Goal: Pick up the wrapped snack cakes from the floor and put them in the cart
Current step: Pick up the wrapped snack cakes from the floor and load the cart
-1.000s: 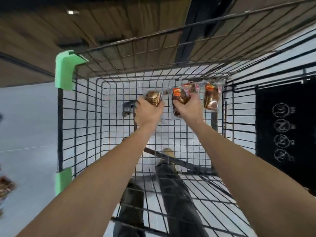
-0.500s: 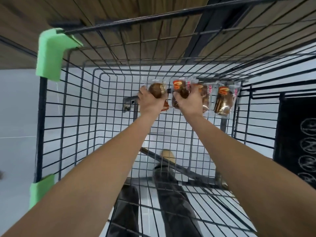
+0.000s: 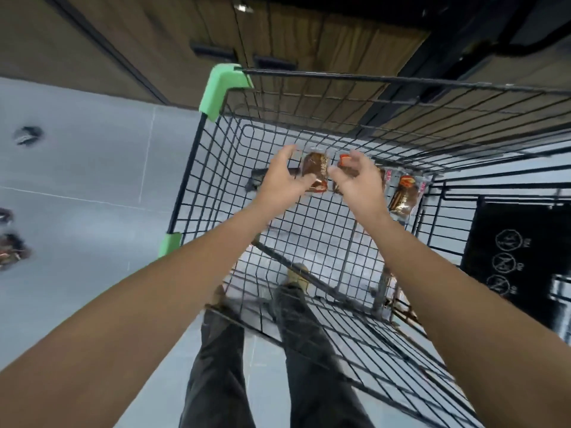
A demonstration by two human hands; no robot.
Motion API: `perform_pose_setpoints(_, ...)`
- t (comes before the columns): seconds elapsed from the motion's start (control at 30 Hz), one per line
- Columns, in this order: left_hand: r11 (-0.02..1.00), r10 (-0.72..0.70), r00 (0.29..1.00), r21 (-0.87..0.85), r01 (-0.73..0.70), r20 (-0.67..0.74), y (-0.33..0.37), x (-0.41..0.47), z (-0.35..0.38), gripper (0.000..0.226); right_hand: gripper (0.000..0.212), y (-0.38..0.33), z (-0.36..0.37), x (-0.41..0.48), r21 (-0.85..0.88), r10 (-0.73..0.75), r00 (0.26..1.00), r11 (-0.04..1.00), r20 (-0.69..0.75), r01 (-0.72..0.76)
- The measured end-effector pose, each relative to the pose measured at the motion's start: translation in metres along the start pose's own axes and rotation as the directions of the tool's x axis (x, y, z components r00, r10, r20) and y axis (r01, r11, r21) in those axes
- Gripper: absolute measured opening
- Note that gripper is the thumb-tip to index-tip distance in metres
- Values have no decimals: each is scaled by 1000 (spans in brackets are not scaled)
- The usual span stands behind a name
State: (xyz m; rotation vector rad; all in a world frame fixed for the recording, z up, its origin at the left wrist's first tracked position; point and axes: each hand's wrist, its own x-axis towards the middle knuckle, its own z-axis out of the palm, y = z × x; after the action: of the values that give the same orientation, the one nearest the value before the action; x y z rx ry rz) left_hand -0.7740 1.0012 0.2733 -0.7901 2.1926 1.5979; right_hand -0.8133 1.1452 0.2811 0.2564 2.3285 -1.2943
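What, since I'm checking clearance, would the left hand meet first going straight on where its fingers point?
Likely the cart wire mesh just beyond the left hand, beside the nearest wrapped snack cake; depth is unclear.

Wood-panelled cabinets [image 3: 293, 32] are running across the top of the frame. A black panel [image 3: 509, 257] with white round symbols is sitting at the right. Dark-trousered legs [image 3: 216, 366] are standing on the grey floor [image 3: 77, 180], lower centre.

Left hand [image 3: 282, 177], right hand [image 3: 355, 179]: seemingly open.
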Motion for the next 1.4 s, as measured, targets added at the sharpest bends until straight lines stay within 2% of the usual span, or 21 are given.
perform_pose_setpoints(0.1, 996, 24, 999, -84, -27, -32, 16, -37, -43, 83, 57, -40, 5, -28, 36, -52, 997, 998, 63, 49)
perform_pose_setpoints(0.27, 967, 53, 976, -235, -103, -211, 28, -96, -125, 64, 47, -116, 35, -79, 22, -171, 968, 985, 184, 170)
perform_pose_setpoints(0.43, 947, 8, 913, -289, -138, -409, 9, -151, -219, 60, 40, -198, 98, -141, 21, -280, 904, 957, 322, 289)
perform_pose_setpoints(0.57, 949, -49, 864, -293, -116, -501, -28, -205, -304, 67, 41, -251, 169, -200, 28, -318, 837, 939, 445, 342)
perform_pose_setpoints(0.73, 933, -153, 753, -345, -103, -640, -86, -284, -408, 61, 39, -298, 266, -285, 67, -347, 758, 925, 553, 374)
perform_pose_setpoints(0.93, 929, -211, 668, -359, -90, -714, -153, -369, -510, 57, 38, -330, 384, -377, 88, -362, 644, 905, 673, 417)
perform_pose_setpoints(1.07, 913, -246, 599, -389, -120, -762, -195, -419, -559, 52, 34, -344, 452, -426, 87, -385, 566, 872, 729, 481)
perform_pose_setpoints(1.27, 886, -331, 443, -435, -158, -833, -242, -472, -614, 40, 30, -357, 532, -475, 85, -375, 465, 842, 802, 532)
perform_pose_setpoints(1.4, 871, -384, 393, -469, -147, -836, -270, -492, -647, 42, 26, -362, 585, -493, 78, -346, 396, 827, 851, 556)
